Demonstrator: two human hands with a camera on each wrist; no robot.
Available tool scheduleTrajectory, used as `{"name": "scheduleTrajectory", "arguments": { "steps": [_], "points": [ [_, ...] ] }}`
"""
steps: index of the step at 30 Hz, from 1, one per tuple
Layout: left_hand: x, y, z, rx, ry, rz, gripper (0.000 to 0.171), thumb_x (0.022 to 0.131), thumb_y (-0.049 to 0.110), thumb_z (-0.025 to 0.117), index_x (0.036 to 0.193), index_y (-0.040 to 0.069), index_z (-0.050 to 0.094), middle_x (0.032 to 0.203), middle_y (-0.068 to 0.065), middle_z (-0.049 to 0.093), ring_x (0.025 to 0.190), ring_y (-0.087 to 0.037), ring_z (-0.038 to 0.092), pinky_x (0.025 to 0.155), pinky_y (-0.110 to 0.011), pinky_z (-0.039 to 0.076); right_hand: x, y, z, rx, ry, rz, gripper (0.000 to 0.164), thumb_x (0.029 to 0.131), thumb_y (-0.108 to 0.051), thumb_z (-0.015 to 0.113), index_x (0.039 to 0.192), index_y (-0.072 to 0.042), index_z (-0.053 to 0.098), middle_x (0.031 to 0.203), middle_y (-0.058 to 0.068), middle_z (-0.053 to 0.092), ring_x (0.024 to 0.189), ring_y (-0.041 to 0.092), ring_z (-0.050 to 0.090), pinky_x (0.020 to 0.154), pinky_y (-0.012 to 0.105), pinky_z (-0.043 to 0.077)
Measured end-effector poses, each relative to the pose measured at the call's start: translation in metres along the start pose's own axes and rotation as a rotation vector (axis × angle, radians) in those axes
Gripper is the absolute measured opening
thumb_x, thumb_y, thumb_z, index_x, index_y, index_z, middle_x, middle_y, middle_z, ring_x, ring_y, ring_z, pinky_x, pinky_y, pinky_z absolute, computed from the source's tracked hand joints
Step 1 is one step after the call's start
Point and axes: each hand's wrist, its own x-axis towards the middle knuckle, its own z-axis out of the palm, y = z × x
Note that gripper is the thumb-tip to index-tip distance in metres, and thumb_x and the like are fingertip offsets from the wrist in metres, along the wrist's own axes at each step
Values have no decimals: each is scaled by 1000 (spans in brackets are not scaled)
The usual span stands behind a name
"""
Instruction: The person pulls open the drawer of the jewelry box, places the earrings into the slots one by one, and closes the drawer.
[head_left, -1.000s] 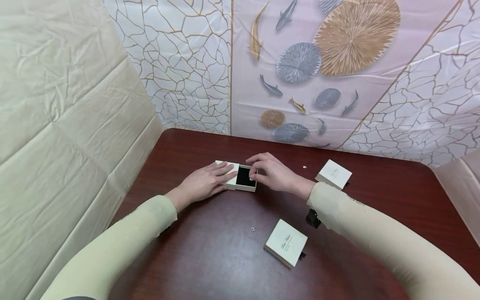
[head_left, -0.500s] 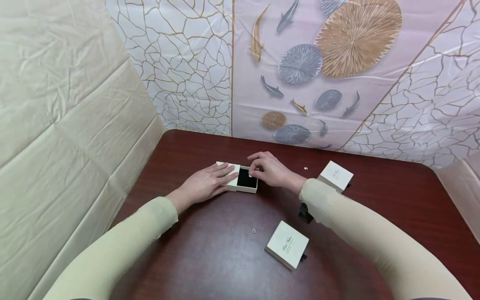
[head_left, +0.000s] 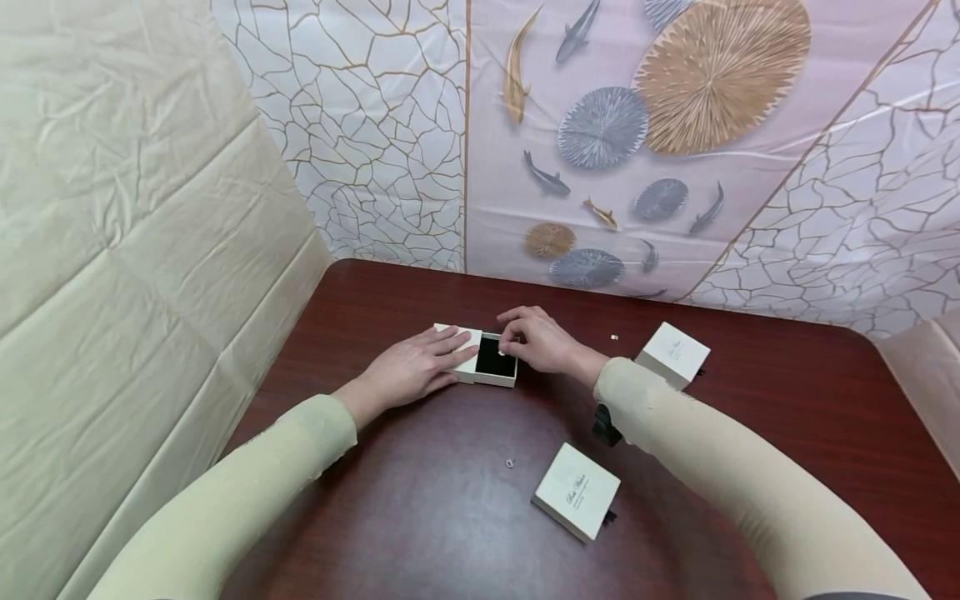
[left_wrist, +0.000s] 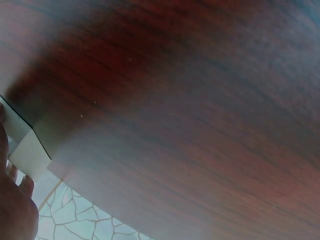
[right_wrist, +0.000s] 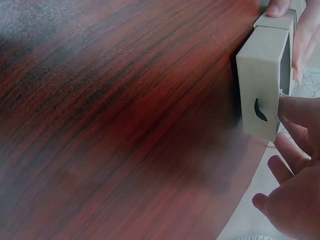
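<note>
A small white drawer box (head_left: 472, 337) sits towards the back of the table, its drawer (head_left: 495, 381) slid partway out to the right. Black padding (head_left: 489, 360) lines the drawer. My left hand (head_left: 408, 367) holds the box's sleeve, fingers across the top and thumb along the near side. Over the drawer's right part, my right hand (head_left: 549, 342) pinches a small shiny piece of jewellery (head_left: 502, 352) between thumb and forefinger, right at the padding. The right wrist view shows the drawer's end with a black pull tab (right_wrist: 260, 110); fingers hide the jewellery there.
Another white box (head_left: 577, 492) with printed lettering lies near the front, and a third white box (head_left: 673, 354) at the back right. A tiny ring-like piece (head_left: 510, 463) and a small gold-coloured piece (head_left: 614, 337) lie loose. Patterned cloth (head_left: 390, 150) hangs behind the table.
My right wrist and forearm have shifted slightly left, and the thumb and forefinger have drawn closer together on the shiny piece. The left hand and the box hold their place.
</note>
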Motion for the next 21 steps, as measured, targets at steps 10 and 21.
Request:
{"name": "scheduleTrajectory", "arguments": {
  "steps": [10,21],
  "points": [
    [1,2,-1,0,0,-1,53,106,29,69,155,12,59,159,-15,55,149,-35,50,123,-51,40,1,1,2,-17,2,-13,11,100,-11,74,91,-11,79,145,20,63,138,45,50,118,60,39],
    [0,1,-1,-5,-4,-11,53,106,30,69,155,12,58,159,-15,55,149,-35,50,124,-52,39,3,0,4,-66,15,-13,10,99,-13,76,89,-13,79,145,18,63,138,42,51,119,62,37]
  ]
}}
